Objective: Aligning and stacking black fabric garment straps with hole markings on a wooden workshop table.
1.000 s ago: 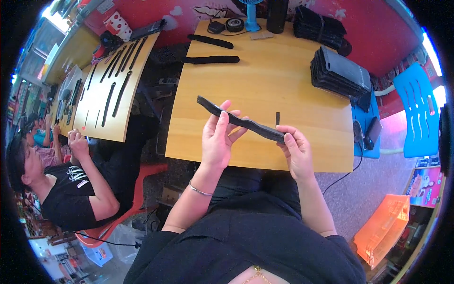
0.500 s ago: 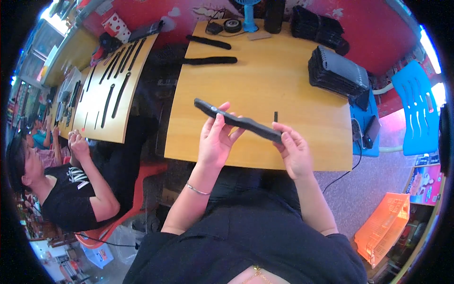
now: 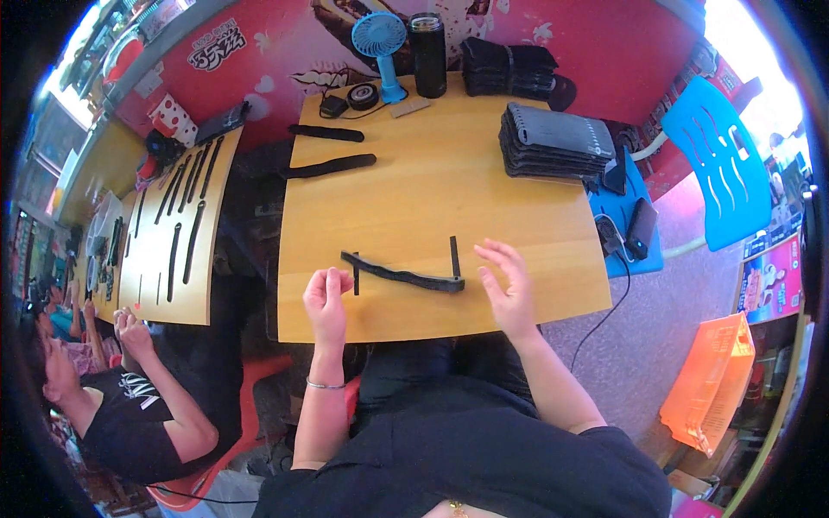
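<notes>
A black padded strap (image 3: pixel 404 275), slightly wavy, lies across the near part of the wooden table (image 3: pixel 432 319). Two thin black strips lie by its ends: the left strip (image 3: pixel 356 281) and the right strip (image 3: pixel 455 250). Just left of the strap is my left hand (image 3: pixel 326 302), its fingers curled in and nothing visible in them. My right hand (image 3: pixel 509 293) hovers to the right of the strap, holding nothing, thumb and fingers apart.
Two black straps (image 3: pixel 332 164) lie at the table's far left. Grey-black flat pieces (image 3: pixel 557 142) are stacked at the right, near a black bundle (image 3: pixel 509 69). A blue fan (image 3: pixel 380 43) and dark bottle (image 3: pixel 427 56) stand behind. A co-worker (image 3: pixel 129 397) sits at the left table.
The strap that both my hands held up now lies on the table, let go. My hands have drawn apart to either side, and the view has shifted.
</notes>
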{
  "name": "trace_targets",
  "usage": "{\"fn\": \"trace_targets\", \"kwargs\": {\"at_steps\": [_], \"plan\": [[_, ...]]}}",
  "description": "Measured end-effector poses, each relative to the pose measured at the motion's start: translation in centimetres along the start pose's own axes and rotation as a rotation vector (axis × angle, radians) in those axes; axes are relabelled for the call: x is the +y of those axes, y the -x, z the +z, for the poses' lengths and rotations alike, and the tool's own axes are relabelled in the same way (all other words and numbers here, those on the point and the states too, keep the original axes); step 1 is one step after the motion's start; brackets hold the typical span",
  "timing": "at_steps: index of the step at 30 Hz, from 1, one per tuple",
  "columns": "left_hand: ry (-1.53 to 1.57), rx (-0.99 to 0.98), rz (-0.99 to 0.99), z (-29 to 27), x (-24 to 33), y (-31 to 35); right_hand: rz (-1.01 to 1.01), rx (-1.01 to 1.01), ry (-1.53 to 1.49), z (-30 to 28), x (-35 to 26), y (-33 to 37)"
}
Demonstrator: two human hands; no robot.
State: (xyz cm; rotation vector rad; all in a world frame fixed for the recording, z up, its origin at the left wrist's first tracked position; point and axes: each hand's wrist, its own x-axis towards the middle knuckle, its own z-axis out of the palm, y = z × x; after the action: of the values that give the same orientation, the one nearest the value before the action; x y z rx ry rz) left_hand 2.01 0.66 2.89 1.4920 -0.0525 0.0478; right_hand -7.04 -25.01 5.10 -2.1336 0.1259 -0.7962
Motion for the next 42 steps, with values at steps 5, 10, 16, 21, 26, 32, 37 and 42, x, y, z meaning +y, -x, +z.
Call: {"fn": "trace_targets", "kwargs": {"at_steps": [5, 10, 16, 21, 26, 32, 37, 42], "plan": [[-0.091, 0.001, 0.095, -0.1, -1.3, 0.4, 0.345, -0.006, -0.358, -1.2, 4.9, 0.4], [-0.298, -0.017, 0.187, 0.0, -2.5, 0.6, 0.452, 0.008, -0.403, -2.0, 5.0, 0.6], [-0.220, -0.041, 0.176, 0.0, -2.3, 1.1, 0.219, -0.010, -0.169, -2.1, 6.4, -1.4], [-0.190, -0.026, 0.113, -0.1, -2.0, 1.4, -0.088, 0.239, 0.123, -4.6, 9.9, -8.4], [-0.141, -0.005, 0.148, 0.3, -2.0, 1.3, -0.040, 0.260, 0.185, -5.5, 13.3, -9.8], [-0.062, 0.003, 0.166, -0.2, -2.0, 1.2, 0.135, 0.170, 0.258, -5.2, 14.3, -9.7], [-0.055, -0.019, 0.169, -0.1, -2.2, 1.1, 0.097, 0.231, 0.186, -5.2, 14.8, -10.0], [-0.143, -0.008, 0.152, -0.1, -2.1, 1.1, 0.063, 0.223, 0.192, -5.1, 15.0, -10.1]]}}
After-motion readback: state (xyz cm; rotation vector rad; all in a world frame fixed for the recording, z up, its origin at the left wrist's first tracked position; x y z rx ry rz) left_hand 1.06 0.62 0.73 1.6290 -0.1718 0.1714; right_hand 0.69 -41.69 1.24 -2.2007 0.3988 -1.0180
